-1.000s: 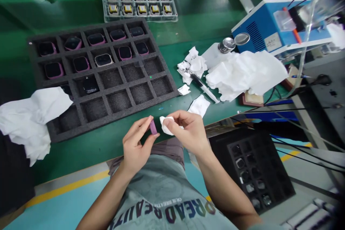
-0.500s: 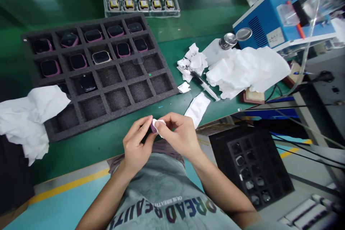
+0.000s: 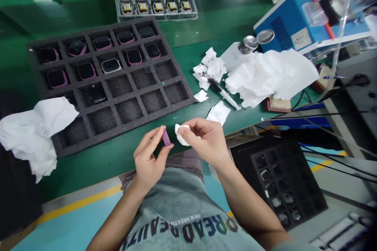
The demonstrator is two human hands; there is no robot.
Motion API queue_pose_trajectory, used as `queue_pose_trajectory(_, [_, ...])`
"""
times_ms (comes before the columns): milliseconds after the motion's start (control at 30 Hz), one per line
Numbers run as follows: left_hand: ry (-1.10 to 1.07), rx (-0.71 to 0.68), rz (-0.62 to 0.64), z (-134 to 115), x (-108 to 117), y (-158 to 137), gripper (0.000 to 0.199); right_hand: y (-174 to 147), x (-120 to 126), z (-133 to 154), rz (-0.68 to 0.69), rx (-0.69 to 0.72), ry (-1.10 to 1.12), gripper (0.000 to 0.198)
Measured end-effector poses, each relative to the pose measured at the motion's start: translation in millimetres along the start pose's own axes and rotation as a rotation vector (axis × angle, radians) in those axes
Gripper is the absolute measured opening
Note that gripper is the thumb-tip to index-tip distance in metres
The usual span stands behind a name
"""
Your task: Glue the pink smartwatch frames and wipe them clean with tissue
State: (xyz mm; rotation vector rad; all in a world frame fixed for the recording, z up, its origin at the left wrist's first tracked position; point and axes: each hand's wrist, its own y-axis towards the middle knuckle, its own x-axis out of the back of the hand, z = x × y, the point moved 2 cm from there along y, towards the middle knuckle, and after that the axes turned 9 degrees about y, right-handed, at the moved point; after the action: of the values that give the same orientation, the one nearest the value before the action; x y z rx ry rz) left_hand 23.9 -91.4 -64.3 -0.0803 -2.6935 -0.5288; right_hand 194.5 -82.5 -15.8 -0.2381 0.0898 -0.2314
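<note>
Between the fingertips and thumb of my left hand is a purple smartwatch case, held edge-on so that its face is hidden. My right hand pinches a wad of white tissue a short gap to the right of the case. Both hands are over the near edge of the green bench, in front of my body. Beyond them lies a black foam tray whose upper compartments hold several watch cases, mostly purple-rimmed, one with a pale rim.
Crumpled tissue covers the tray's left corner. To the right lie a stained tissue, a syringe, a metal cup, and a large tissue pile beside a blue machine. A clear tray stands behind. A second foam tray sits lower right.
My right hand has drawn the tissue away from the watch case, to the right. My left hand keeps its hold on the case in nearly the same place.
</note>
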Motion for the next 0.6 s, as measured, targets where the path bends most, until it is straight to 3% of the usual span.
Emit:
queue_pose_trajectory(200, [0.054,-0.030,0.021,-2,3,3,0.063,-19,-10,-6,0.064,-0.024,-0.059,0.017])
queue_pose_trajectory(467, [0.163,-0.131,-0.009,-7,0,2,0.059,-14,-14,-8,0.039,-0.003,-0.144,0.019])
queue_pose_trajectory(600, [0.163,-0.082,-0.026,-6,0,2,0.057,-16,-14,-8,0.044,0.011,-0.207,0.019])
